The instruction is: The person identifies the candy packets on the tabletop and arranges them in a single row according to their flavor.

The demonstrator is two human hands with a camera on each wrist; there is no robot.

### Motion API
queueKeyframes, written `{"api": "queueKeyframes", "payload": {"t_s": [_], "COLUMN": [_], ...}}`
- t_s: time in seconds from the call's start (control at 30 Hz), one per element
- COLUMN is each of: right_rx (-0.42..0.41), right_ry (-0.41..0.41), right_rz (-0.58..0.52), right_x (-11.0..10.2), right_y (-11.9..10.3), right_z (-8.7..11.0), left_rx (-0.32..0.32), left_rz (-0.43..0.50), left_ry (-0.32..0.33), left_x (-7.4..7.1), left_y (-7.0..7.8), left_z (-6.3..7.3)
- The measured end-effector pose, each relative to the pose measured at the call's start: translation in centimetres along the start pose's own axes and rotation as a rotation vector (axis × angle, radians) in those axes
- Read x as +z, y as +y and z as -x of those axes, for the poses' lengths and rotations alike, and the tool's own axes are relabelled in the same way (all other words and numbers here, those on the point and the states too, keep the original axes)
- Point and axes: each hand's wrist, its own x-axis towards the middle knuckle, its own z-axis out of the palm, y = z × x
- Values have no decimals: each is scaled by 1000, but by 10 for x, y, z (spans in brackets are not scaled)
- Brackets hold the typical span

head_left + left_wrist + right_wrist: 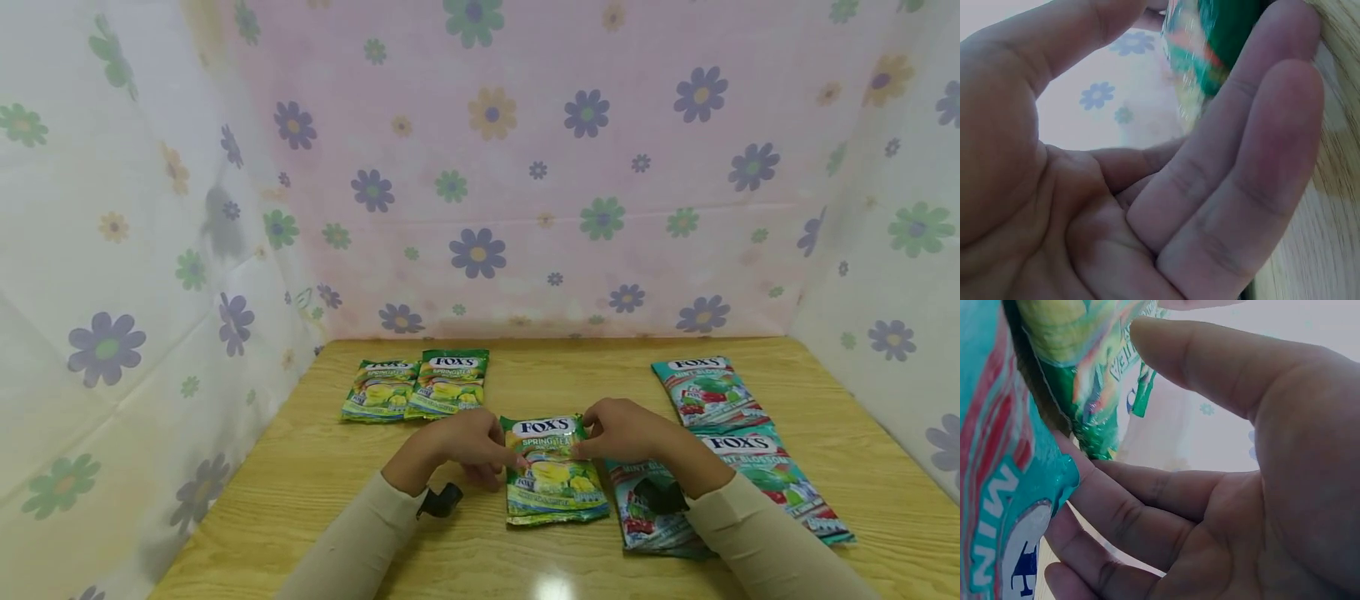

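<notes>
A green and yellow Fox's Spring Tea candy packet (551, 475) lies flat at the front middle of the table, with a second green edge showing under its bottom end. My left hand (468, 446) holds its left side, thumb on the printed face. On the opposite side my right hand (633, 433) pinches the upper right edge, fingers curled at the border. In the right wrist view the thumb (1191, 353) meets the printed front of the green packet (1094, 381). The left wrist view shows the fingers (1229, 169) against the table beside the packet (1229, 37).
Two more Spring Tea packets (448, 387) lie overlapping at the back left. On the right are several teal Mint Blossom packets (772, 475), one partly beneath my right wrist. Flowered cloth (480, 167) walls in the wooden table (300, 500) behind and on both sides.
</notes>
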Motion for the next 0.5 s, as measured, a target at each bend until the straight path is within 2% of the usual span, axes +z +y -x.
{"api": "queueKeyframes", "payload": {"t_s": [0.17, 0.33, 0.5], "right_rx": [29, 39, 38], "right_ry": [12, 14, 10], "right_rz": [-6, -37, -71], "right_x": [0, 0, 0], "right_y": [0, 2, 3], "right_z": [0, -1, -3], "left_rx": [-4, -14, 1], "left_rz": [77, 123, 158], "left_ry": [0, 21, 7], "left_x": [-1, -1, -1], "left_y": [1, 4, 4], "left_z": [0, 0, 2]}}
